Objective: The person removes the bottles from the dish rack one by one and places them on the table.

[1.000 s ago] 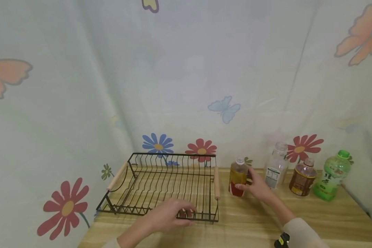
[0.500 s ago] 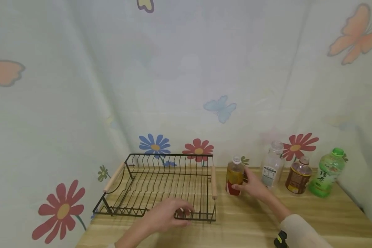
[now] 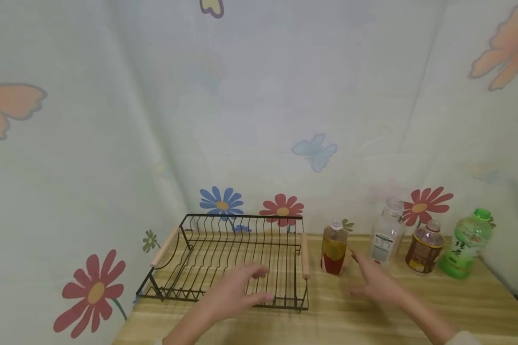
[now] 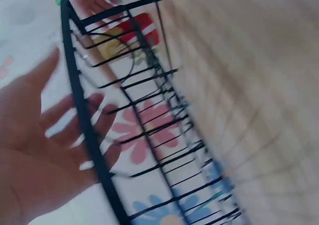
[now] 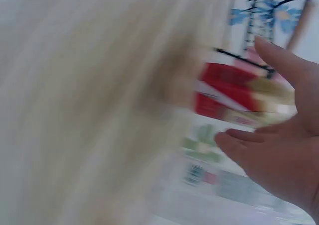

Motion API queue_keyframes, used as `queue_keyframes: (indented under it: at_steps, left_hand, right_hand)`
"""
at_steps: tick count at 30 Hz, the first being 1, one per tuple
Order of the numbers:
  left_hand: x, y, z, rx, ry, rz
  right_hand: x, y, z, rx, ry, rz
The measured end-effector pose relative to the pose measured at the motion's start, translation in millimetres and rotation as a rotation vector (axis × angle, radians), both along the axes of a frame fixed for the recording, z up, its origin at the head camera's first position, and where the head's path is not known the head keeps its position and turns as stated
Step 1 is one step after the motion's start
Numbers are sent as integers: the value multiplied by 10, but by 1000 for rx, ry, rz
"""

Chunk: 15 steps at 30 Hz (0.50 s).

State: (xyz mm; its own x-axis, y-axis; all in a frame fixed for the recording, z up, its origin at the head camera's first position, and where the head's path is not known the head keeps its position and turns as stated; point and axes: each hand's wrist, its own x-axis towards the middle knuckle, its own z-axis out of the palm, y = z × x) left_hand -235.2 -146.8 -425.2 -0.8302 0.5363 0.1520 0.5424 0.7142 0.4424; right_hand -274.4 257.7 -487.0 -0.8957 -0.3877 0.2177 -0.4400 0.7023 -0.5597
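A small bottle with a yellow and red label [image 3: 334, 249] stands upright on the table, to the right of a black wire dish rack [image 3: 294, 273]. My right hand [image 3: 377, 282] is just right of this bottle, apart from it, thumb and fingers spread. In the right wrist view the bottle [image 5: 224, 93] appears blurred beyond the fingers. My left hand [image 3: 230, 293] is at the rack's front edge, fingers loosely extended and holding nothing. The left wrist view puts those fingers [image 4: 75, 120] close to the rack's black rail [image 4: 82, 115]; whether they touch it I cannot tell.
Behind and right of my right hand stand a clear bottle [image 3: 384, 237], a brown-labelled bottle [image 3: 425, 249] and a green bottle [image 3: 464, 247]. The rack has light wooden handles [image 3: 305, 256] at its sides. A flowered curtain [image 3: 250, 120] hangs behind the wooden table [image 3: 328, 316].
My right hand has let go of the yellow and red bottle and drawn away to the right. The bottle stays standing. My left hand's fingers have spread wider and risen slightly.
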Motion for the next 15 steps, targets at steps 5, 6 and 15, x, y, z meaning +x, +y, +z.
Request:
queue_keyframes:
  at_steps: [5,6,15]
  left_hand:
    - [95,-11,399,-34,195,132]
    - [111,-8,519,-51,215,145]
    - [-83,183,1407,43,451,62]
  right_hand:
    - [449,57,566,149,-38,141]
    - [521,54,709,177,-25,160]
    - [563,87,1590,352,497,103]
